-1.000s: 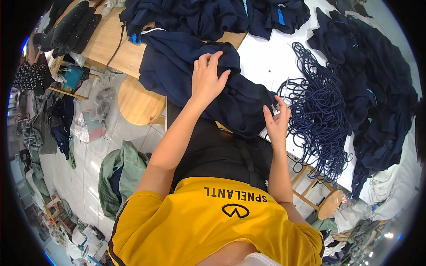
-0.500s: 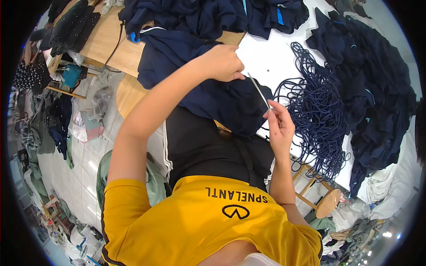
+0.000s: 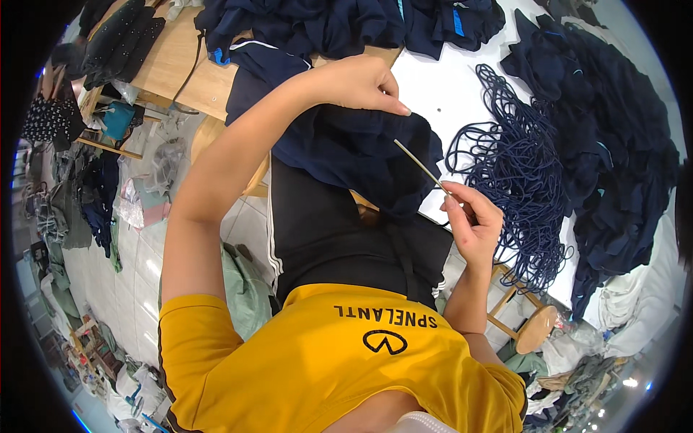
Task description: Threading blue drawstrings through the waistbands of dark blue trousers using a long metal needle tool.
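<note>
Across my lap and the table edge lies a dark navy garment [image 3: 354,148], bunched and hanging down. My left hand [image 3: 364,83] is closed at its upper edge, fingers curled under and thumb stretched along the cloth; the fingertips are partly hidden. To the right, my right hand [image 3: 474,220] pinches a thin, straight metal rod [image 3: 420,164] between thumb and fingers. The rod slants up and left over the garment, its free tip pointing toward my left hand without touching it.
A tangled heap of navy cord [image 3: 512,173] lies on the white tabletop [image 3: 433,83] at the right. Beyond it is a pile of navy garments [image 3: 613,144], with more navy cloth [image 3: 310,25] at the far side. A wooden stool [image 3: 535,328] stands below the table's right side.
My left hand has shifted slightly farther away. My right hand has moved right and nearer with the rod, and the gap between the rod's tip and my left hand has widened.
</note>
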Motion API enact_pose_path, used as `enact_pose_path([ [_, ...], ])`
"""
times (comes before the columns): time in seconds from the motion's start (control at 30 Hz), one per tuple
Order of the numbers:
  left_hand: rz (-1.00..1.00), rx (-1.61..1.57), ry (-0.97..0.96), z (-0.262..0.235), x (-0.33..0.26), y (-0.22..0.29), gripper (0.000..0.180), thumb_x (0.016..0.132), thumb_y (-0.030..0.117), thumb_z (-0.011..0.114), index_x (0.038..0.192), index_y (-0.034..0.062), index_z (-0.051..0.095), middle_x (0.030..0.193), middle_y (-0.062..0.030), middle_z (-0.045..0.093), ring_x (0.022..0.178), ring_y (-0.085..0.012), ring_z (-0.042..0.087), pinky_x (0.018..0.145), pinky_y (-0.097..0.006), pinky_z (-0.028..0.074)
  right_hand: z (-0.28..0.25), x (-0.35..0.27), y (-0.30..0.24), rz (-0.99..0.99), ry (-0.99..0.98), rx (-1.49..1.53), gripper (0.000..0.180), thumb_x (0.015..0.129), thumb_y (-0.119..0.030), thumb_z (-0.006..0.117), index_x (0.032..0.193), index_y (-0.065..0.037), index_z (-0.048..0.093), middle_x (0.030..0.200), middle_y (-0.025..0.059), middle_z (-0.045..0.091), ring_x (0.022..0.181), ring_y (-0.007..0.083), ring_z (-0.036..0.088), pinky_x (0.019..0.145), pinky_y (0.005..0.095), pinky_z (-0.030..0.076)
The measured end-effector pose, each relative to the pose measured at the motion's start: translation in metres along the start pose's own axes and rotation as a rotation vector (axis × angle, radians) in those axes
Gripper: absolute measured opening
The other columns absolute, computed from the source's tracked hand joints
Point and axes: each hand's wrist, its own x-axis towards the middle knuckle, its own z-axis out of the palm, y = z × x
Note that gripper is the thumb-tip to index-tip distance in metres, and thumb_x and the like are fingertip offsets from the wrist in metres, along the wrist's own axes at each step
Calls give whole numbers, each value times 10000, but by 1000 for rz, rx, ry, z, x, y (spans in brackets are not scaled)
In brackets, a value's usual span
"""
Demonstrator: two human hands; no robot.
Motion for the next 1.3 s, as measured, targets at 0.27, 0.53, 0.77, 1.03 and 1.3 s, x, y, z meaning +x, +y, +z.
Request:
enact_pose_path([
  [0.27, -90, -237, -27, 11, -7, 3, 431, 815, 408, 708, 761, -20, 712, 538, -49, 537, 500, -119, 464, 490, -279, 364, 15, 12, -14, -59, -14, -125, 189, 805, 19, 650, 971, -43, 713, 750, 63, 674, 554, 80, 556, 488, 196, 385],
  [0.53, -94, -130, -51, 20, -12, 19, 371, 812, 342, 714, 715, -15, 679, 535, -66, 541, 502, -153, 485, 513, -302, 390, 21, 22, -21, -20, -65, -168, 169, 808, 12, 637, 954, -35, 708, 813, 114, 697, 665, 174, 668, 590, 249, 499],
  [0.77, -94, -1, -73, 42, -9, 40, 322, 781, 341, 710, 731, 23, 705, 595, -136, 621, 587, -295, 616, 570, -362, 466, 12, 29, -33, -21, -187, -313, 136, 794, -25, 647, 913, -29, 712, 774, 127, 688, 617, 205, 644, 569, 266, 487],
  [1.03, -86, -349, 111, 51, -15, 44, 197, 805, 186, 641, 792, -6, 682, 618, -153, 609, 550, -153, 587, 548, -321, 445, 70, 31, -1, -463, 185, -297, 674, 601, -145, 860, 1113, -62, 430, 1244, 268, 384, 1116, 408, 459, 800, 380, 474],
  [1.3, -29, 285, 1061, 129, -66, 48, 287, 750, 158, 724, 1016, 98, 634, 1123, -86, 624, 1017, -279, 572, 905, -408, 413, 78, 43, 31, 126, -2, -146, 707, 713, -134, 773, 1351, -90, 472, 748, 99, 660, 626, 222, 635, 593, 312, 497],
])
